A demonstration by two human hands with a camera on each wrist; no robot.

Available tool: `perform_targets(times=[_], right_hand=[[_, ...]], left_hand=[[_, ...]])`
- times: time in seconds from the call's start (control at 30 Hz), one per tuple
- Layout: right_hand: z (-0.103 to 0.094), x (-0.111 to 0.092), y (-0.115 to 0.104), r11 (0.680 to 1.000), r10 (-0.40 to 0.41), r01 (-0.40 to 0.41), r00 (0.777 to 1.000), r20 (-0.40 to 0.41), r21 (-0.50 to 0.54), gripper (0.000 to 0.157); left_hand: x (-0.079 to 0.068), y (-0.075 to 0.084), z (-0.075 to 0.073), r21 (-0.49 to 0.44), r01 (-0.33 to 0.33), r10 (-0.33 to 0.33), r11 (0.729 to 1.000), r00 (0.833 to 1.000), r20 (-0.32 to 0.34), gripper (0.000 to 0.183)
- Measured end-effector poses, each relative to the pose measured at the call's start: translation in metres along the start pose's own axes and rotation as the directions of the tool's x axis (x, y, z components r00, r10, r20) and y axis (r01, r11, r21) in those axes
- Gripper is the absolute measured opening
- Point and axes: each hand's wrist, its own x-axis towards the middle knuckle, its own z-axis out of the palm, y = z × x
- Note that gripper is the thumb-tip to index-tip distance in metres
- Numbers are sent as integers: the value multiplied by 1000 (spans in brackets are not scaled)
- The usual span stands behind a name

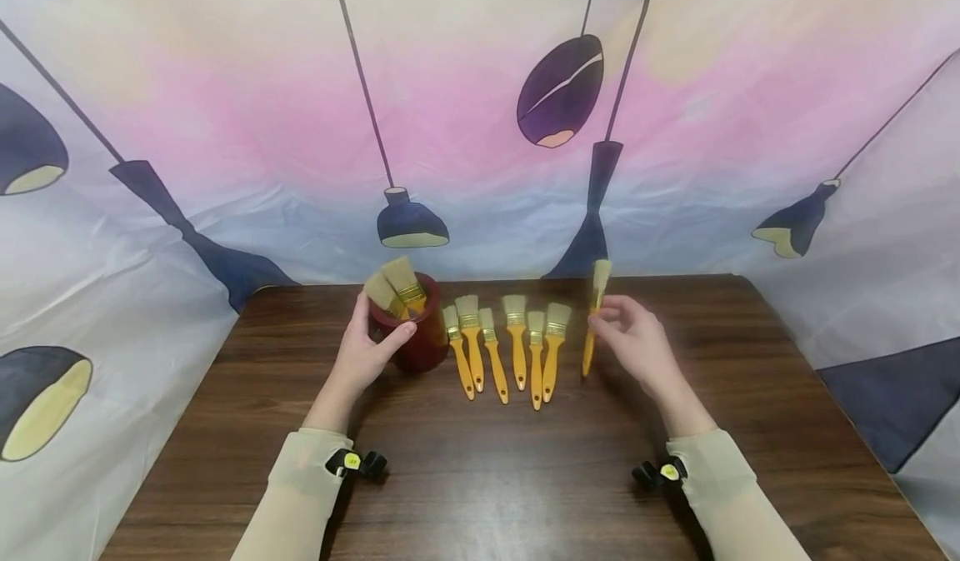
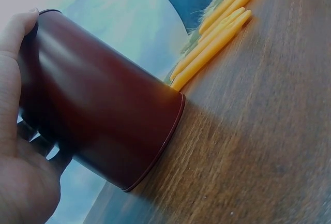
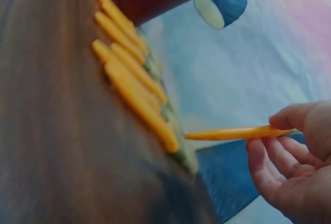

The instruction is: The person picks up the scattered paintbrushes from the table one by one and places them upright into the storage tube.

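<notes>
Pale sleeves (image 1: 292, 490) lie nearest, over the near part of the bench (image 1: 487, 494); beyond them the left grip (image 1: 366, 353) is curled round the dark red pot (image 1: 422, 346) on the left, two brushes (image 1: 402, 277) in it, while the right grip (image 1: 637, 340) pinches one brush (image 1: 589, 346) by its handle, right of the row of six brushes (image 1: 518, 348). For good handling, the pot should stay steady and the pinched brush bristles-up (a light pinch looks enough), with any leftward move passing above the row.

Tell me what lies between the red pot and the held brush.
Six yellow-handled brushes lie side by side on the table between the red pot and the held brush, as the head view shows.
</notes>
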Motion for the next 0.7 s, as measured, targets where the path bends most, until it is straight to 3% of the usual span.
perform_targets(times=[0.17,0.47,0.7], right_hand=[[8,16,-22,992,-78,79,997,-20,94,37],[25,50,-78,971,-193,196,981,-35,134,30],[60,73,-131,956,-251,247,968,7,156,29]], left_hand=[[-1,1,1,-8,-10,10,1000,1000,-6,92],[0,1,1,-8,-7,7,1000,1000,0,93],[0,0,0,1,1,-1,1000,1000,-1,92]])
